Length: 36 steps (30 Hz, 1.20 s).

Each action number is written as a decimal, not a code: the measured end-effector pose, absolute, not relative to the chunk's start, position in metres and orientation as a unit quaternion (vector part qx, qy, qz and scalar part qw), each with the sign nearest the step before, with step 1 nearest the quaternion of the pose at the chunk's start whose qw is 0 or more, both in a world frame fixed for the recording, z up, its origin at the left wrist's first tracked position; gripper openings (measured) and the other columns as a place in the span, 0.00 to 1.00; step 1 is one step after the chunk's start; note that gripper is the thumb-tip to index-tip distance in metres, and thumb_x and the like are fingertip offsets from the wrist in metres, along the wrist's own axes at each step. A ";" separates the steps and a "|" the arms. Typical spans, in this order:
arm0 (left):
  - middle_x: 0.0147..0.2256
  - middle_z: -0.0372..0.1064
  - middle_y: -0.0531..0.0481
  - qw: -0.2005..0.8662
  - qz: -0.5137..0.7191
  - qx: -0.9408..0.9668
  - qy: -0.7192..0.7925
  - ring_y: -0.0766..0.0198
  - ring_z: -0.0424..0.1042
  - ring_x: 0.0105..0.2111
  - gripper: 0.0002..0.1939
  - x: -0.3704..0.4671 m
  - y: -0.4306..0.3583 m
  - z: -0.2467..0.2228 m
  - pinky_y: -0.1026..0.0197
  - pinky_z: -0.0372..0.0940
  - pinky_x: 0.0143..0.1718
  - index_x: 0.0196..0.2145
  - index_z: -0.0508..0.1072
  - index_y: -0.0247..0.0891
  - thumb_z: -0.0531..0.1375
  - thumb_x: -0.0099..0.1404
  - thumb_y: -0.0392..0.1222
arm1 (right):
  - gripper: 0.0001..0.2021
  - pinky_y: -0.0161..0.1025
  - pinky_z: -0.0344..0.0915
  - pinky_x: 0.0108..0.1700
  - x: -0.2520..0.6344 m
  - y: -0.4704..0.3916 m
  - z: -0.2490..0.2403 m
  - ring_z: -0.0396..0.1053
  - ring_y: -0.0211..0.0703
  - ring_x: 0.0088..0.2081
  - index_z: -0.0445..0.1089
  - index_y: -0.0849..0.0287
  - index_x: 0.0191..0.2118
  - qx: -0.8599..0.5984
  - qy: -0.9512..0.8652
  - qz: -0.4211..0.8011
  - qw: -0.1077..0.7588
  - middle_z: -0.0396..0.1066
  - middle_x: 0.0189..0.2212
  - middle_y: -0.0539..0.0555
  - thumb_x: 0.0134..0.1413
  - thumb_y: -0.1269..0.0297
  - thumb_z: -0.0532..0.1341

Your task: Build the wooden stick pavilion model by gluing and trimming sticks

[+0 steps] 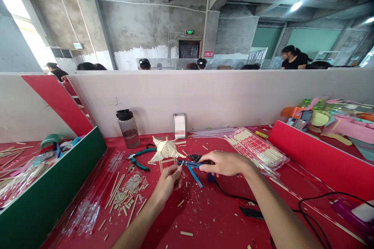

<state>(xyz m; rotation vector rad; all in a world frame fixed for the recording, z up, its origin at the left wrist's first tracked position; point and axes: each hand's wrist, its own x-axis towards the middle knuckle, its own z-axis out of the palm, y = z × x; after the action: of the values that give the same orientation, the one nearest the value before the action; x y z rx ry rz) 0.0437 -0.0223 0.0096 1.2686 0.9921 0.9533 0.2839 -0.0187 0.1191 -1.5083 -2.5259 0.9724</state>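
Note:
A small wooden model with a star-like, upturned roof of thin sticks stands on the red table, on thin legs. Just in front of it, my left hand pinches a short piece of wooden stick between thumb and fingers. To the right, my right hand is closed on a blue tool, whose tip reaches the stick near my left fingertips. The kind of tool is too small to tell surely. A blue strip lies below it.
Teal-handled pliers and a bottle are at the left, near stick offcuts. A phone leans on the white partition. Packs of sticks, a black cable and a dark-handled tool lie at the right.

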 end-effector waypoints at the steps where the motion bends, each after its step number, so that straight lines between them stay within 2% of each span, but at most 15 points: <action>1: 0.13 0.59 0.55 0.593 0.410 0.547 0.426 0.69 0.55 0.14 0.27 0.044 -0.022 0.009 0.64 0.48 0.21 0.24 0.69 0.40 0.61 0.57 0.69 | 0.26 0.35 0.62 0.32 0.284 -0.018 0.119 0.74 0.43 0.29 0.74 0.56 0.52 -0.486 -0.815 0.315 0.022 0.77 0.29 0.54 0.62 0.41 0.54; 22: 0.13 0.57 0.56 0.590 0.412 0.547 0.428 0.69 0.56 0.14 0.24 0.043 -0.019 0.004 0.63 0.51 0.21 0.25 0.71 0.40 0.61 0.59 0.66 | 0.23 0.34 0.62 0.30 0.281 -0.016 0.115 0.74 0.41 0.26 0.75 0.57 0.48 -0.477 -0.821 0.313 0.033 0.77 0.28 0.53 0.62 0.44 0.55; 31: 0.12 0.56 0.56 0.584 0.410 0.551 0.432 0.70 0.53 0.13 0.27 0.043 -0.018 0.005 0.64 0.46 0.19 0.23 0.69 0.41 0.60 0.56 0.70 | 0.25 0.34 0.61 0.29 0.281 -0.016 0.112 0.73 0.42 0.26 0.74 0.57 0.52 -0.486 -0.819 0.303 0.035 0.78 0.27 0.54 0.62 0.44 0.55; 36: 0.13 0.59 0.56 0.582 0.401 0.562 0.430 0.70 0.56 0.14 0.30 0.043 -0.019 0.007 0.65 0.50 0.20 0.25 0.69 0.39 0.60 0.55 0.72 | 0.23 0.34 0.61 0.30 0.275 -0.022 0.121 0.72 0.41 0.26 0.75 0.56 0.52 -0.503 -0.818 0.278 0.033 0.78 0.29 0.53 0.61 0.46 0.57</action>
<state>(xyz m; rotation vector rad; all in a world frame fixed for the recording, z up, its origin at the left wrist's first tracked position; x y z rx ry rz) 0.0434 -0.0186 0.0073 1.3130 1.0045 0.9370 0.2750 -0.0224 0.1213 -1.5467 -2.5164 0.8539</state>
